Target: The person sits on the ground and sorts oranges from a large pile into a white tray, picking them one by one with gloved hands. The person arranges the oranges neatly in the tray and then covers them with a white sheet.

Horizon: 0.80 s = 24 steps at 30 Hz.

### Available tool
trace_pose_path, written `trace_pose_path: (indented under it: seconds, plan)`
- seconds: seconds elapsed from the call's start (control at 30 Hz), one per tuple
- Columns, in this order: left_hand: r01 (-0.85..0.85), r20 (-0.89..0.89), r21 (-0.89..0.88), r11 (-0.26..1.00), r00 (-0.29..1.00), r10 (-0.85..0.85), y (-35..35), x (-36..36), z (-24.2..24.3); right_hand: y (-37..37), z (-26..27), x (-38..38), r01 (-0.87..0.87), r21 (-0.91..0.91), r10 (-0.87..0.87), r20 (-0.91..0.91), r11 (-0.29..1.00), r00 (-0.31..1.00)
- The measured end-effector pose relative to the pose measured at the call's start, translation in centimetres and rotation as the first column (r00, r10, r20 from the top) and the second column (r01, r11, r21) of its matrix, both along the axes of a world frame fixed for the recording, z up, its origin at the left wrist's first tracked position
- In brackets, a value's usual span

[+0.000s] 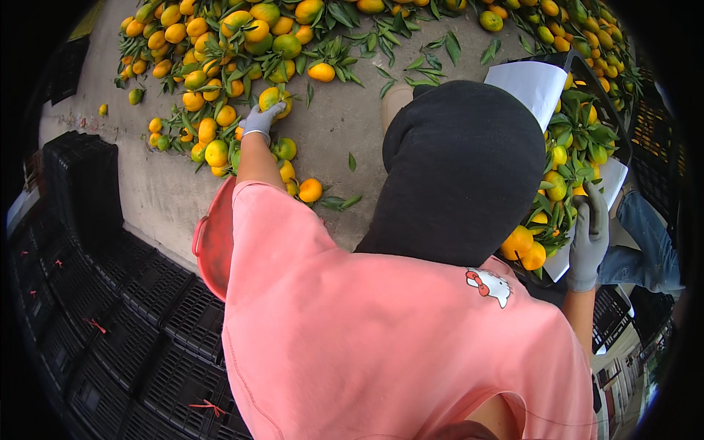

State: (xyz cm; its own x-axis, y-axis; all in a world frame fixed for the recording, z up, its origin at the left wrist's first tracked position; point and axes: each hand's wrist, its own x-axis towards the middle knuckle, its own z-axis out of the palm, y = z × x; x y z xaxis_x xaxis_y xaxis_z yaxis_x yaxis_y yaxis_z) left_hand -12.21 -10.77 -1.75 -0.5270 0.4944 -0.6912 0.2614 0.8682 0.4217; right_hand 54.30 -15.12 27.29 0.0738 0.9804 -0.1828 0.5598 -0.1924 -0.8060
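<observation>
My left hand (261, 120), in a grey glove, reaches to the pile on the floor, its fingers on a yellow-green mandarin (270, 101). Around it lies a heap of orange and green mandarins (217, 153) with leaves. On the right, my right hand (591, 239), gloved in grey too, rests at the edge of a crate of leafy mandarins (556, 186). Its fingers point towards the fruit; whether they grip any cannot be told. White paper (528, 88) lines the black plastic crate (593, 74).
Stacked black crates (126, 330) stand at the lower left, beside a red plastic basin (215, 242). Loose leaves (352, 161) dot the concrete floor (341, 121). Another mandarin heap (591, 38) is at upper right. A co-worker's jeans-clad leg (641, 242) is close behind my right hand.
</observation>
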Motion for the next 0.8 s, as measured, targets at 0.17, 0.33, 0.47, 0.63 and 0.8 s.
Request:
trace_pose_path:
  seconds: [0.17,0.33,0.47,0.63,0.8]
  plan:
    - [0.372,-0.303,-0.243,0.896,0.848,-0.434,0.5,2.8,-0.7,-3.7,-0.4,3.3,0.18,0.011,-0.18,-0.002,0.984,0.984]
    - [-0.009,-0.184,-0.007,1.0,0.983,0.008,0.0,6.2,-1.3,-4.9,-1.7,3.2,0.207,0.028,-0.207,0.011,0.978,0.978]
    - [-0.572,0.689,-0.053,0.818,0.573,0.445,1.8,8.4,2.4,-3.7,-1.6,0.9,0.188,0.02,-0.186,-0.064,0.982,0.98]
    - [-0.354,0.824,0.497,0.792,0.477,-0.304,10.6,17.0,18.1,0.8,1.0,-4.1,0.027,0.036,-0.017,-0.258,0.999,0.966]
    - [0.067,0.603,0.791,0.608,0.087,-0.793,12.8,32.1,35.6,5.3,5.0,-7.1,0.019,0.087,0.049,-0.72,0.996,0.692]
